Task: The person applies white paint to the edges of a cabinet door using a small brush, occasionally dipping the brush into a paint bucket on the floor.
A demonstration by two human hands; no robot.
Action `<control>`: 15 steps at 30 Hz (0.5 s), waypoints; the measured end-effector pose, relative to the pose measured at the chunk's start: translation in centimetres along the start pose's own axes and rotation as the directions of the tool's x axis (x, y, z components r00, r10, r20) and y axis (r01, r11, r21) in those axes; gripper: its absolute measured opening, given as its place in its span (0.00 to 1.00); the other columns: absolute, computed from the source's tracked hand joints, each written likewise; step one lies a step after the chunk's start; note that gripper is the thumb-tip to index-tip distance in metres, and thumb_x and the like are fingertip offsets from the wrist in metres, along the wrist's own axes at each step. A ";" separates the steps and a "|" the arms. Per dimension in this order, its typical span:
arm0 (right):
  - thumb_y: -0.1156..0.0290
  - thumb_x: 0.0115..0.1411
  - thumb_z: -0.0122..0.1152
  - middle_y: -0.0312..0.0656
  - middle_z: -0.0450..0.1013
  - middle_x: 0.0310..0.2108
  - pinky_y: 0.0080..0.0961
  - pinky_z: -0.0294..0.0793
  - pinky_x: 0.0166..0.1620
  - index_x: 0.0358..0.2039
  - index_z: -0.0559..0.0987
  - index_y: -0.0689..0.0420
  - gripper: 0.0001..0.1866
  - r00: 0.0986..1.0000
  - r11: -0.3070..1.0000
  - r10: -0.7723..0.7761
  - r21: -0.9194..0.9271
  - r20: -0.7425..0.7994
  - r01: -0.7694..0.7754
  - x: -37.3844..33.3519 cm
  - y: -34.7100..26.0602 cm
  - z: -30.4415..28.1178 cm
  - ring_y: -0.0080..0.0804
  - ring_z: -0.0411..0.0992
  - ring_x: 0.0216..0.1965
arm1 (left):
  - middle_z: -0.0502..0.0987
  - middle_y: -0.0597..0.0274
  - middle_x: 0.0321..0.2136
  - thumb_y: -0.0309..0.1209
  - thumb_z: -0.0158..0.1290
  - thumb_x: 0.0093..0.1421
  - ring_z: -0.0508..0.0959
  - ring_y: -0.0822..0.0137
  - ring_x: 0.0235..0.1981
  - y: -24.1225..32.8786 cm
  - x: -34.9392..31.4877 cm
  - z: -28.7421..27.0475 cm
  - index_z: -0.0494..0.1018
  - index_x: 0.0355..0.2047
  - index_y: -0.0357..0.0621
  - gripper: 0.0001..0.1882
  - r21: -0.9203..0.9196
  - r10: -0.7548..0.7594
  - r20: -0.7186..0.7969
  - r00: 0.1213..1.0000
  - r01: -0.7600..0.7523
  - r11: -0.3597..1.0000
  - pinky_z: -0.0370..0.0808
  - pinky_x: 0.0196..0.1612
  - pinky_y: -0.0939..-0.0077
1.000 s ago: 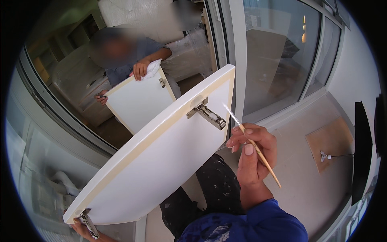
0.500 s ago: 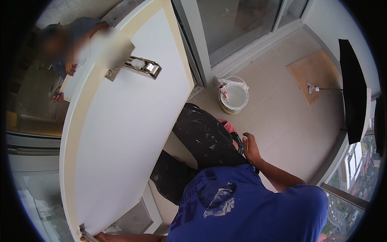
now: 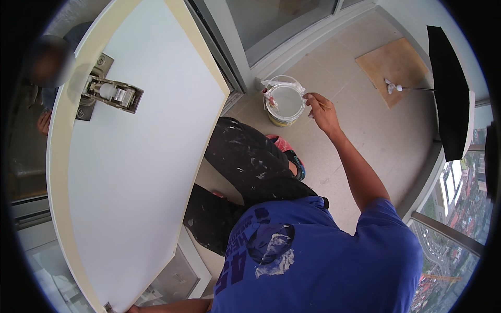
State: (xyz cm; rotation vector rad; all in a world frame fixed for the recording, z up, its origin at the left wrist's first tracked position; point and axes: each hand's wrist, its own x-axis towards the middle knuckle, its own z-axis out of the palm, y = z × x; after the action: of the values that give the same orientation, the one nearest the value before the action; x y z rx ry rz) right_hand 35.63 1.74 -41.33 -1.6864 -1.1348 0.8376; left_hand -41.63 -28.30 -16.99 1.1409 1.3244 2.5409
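right arm (image 3: 360,169) outstretched | right fingers (image 3: 314,98) pinched | left forearm (image 3: 177,306) low

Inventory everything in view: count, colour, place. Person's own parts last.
floor: 1, beige, centre right
panel: 1, white, cream border, left
hinges: 2, silvery, panel's upper left and bottom
bucket: 1, white and yellow, on floor
object: 1, reddish, bucket's left rim
brush: 1, tan handle, right of bucket
board: 1, brown, upper right floor
scrap: 1, white, over board
rod: 1, dark, white-ended, beside scrap
sheet: 1, black, right
glass panes: several, grey-framed, top, right, lower left
co-worker: 1, dark clothing, behind panel
shirt: 1, blue, bottom centre
trousers: 1, black, centre
shoe: 1 clear, red and dark, below bucket
left hand: 1, bare, panel's bottom edge
right hand: 1, bare, beside bucket, holding brush
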 end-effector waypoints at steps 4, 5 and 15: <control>0.63 0.60 0.49 0.60 0.78 0.37 0.45 0.76 0.47 0.41 0.81 0.66 0.20 0.971 0.891 -0.119 -0.409 0.209 0.198 9.2 5.6 5.3 0.55 0.78 0.37 | 0.75 0.48 0.53 0.50 0.62 0.47 0.74 0.50 0.54 1.0 -0.2 0.4 0.76 0.50 0.38 0.35 0.039 0.022 -0.031 0.999 -0.021 0.999 0.68 0.59 0.46; 0.64 0.59 0.49 0.61 0.77 0.38 0.47 0.75 0.49 0.40 0.81 0.66 0.19 0.963 0.841 -0.112 -0.493 0.244 0.222 10.9 6.9 6.6 0.57 0.78 0.39 | 0.75 0.48 0.53 0.50 0.62 0.47 0.74 0.50 0.54 1.4 -0.3 0.4 0.76 0.50 0.38 0.35 0.058 0.025 -0.045 0.999 -0.022 0.998 0.68 0.59 0.45; 0.74 0.53 0.48 0.58 0.78 0.27 0.39 0.78 0.19 0.35 0.80 0.71 0.16 0.894 0.812 0.226 -0.582 0.386 0.046 16.2 14.9 11.7 0.45 0.79 0.22 | 0.75 0.48 0.52 0.50 0.62 0.48 0.74 0.50 0.54 4.3 -0.5 0.0 0.78 0.47 0.40 0.32 0.161 0.103 0.023 0.994 -0.105 0.981 0.67 0.59 0.41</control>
State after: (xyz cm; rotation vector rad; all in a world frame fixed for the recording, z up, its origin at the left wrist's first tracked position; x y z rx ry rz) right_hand 35.73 18.12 -60.18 -2.1234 -1.7707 1.0394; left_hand -40.14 -31.19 -14.20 1.2867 1.5312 2.5286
